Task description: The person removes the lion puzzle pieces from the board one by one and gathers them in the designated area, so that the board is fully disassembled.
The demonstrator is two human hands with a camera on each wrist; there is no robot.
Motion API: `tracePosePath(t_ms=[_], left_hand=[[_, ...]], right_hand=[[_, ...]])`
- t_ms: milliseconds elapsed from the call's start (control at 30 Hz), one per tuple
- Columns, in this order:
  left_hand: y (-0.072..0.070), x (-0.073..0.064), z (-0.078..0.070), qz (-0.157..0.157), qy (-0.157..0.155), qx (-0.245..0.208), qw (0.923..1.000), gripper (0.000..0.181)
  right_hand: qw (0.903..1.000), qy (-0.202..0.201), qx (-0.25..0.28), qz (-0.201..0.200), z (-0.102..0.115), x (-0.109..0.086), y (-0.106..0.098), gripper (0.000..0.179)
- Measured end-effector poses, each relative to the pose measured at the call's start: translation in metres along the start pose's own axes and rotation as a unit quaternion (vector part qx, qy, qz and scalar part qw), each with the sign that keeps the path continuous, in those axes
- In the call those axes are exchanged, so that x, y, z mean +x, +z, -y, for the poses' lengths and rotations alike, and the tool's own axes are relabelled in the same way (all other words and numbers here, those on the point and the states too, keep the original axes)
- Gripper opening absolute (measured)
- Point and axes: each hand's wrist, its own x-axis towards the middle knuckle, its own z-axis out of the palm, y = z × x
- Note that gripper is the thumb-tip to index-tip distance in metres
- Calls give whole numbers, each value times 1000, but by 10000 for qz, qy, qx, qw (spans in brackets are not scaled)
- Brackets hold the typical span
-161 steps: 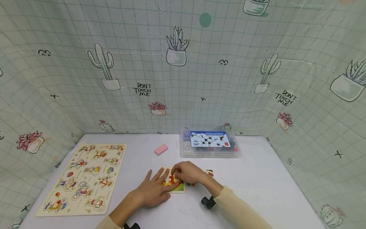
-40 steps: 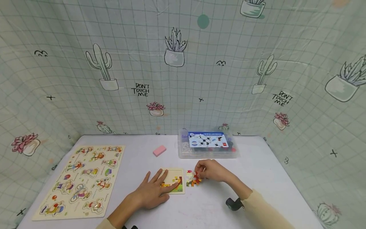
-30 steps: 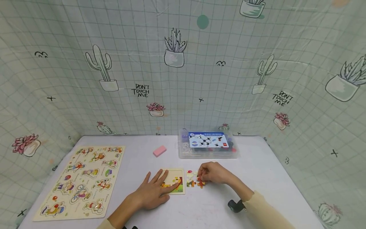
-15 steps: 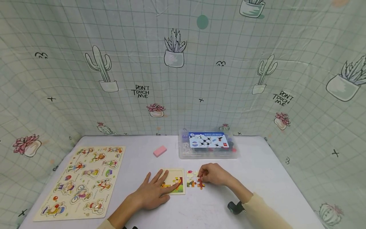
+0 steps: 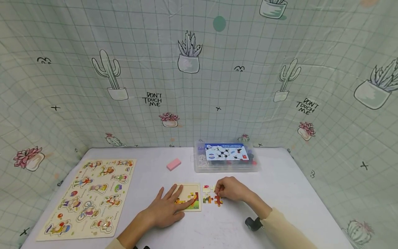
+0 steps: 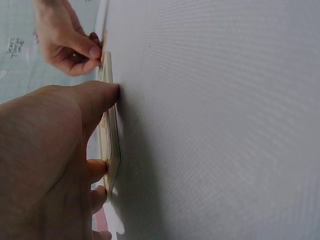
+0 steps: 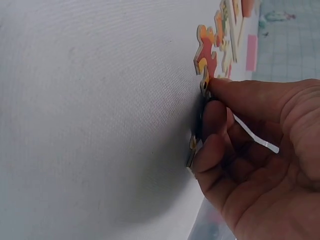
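My left hand (image 5: 166, 209) lies with spread fingers across a small wooden puzzle tray (image 5: 189, 210). In the left wrist view its thumb reaches along the tray's near edge (image 6: 114, 145). A few yellow, orange and green pieces (image 5: 194, 204) show inside the tray. Just right of the tray, several loose jigsaw pieces (image 5: 206, 199) lie on the table. My right hand (image 5: 233, 189) pinches a puzzle piece (image 7: 204, 82) at the right side of this group, its fingers curled and partly hiding it. A red and yellow piece (image 7: 206, 52) lies against it.
A large wooden picture board (image 5: 90, 199) lies at the left. A pink block (image 5: 173, 164) and a clear plastic case (image 5: 226, 167) with a blue-and-white label stand behind the tray. A grid-patterned cloth (image 5: 199, 103) hangs behind the table.
My right hand has moved from over the tray to the loose pieces on its right. The red pieces in the tray are now outside it. My left hand has stayed on the tray.
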Motion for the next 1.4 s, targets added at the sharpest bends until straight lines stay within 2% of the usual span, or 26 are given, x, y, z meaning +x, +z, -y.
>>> tracePosePath(t_ms=[233,500,733,1000,1233,1400], left_hand=[[-1,0,1,-12,51,-3,10000,51],[-5,-3,-1,29,77,-44,10000,51],[-4,-2,0,65,77,-57,9999,51],[-4,-2,-2,77,42,-38,10000,51],[-3,-2,-3,-1,35,110,9999,51],[0,-2,-4,-121,43,389,9992,49]], right_hand=[[10000,-61,-71,-26,-4,-1,-1,9],[9989,-340,-62,318,-4,-5,-6,18],[9985,-427,-290,191,-3,-5,-6,17],[9992,-323,-191,159,-2,-6,-5,16],[9990,-397,-165,151,-3,-6,-2,15],[9988,-422,-195,130,-3,-6,-2,15]])
